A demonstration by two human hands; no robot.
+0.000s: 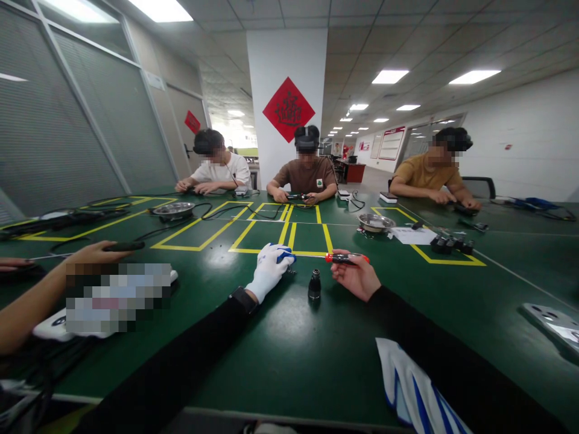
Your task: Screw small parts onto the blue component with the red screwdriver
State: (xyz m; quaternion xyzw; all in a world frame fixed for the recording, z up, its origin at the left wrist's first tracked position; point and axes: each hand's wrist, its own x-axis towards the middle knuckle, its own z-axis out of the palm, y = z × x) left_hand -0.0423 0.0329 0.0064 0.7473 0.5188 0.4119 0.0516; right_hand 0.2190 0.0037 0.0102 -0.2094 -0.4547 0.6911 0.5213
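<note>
My left hand (pixel 269 268), in a white glove, rests on the green table (pixel 289 349) with its fingers curled around a small blue object at the tip of a screwdriver. My bare right hand (pixel 355 276) grips the red-handled screwdriver (pixel 346 258), which lies level and points left toward the gloved hand. A small black cylindrical part (pixel 314 284) stands upright on the table between my two hands, touching neither.
A spare white and blue glove (pixel 407 386) lies near my right forearm. Three people sit across the table with metal bowls (pixel 375 223), cables and black parts (pixel 450 244). Another person's arm (pixel 40 289) reaches in at the left. A grey device (pixel 552 319) lies at right.
</note>
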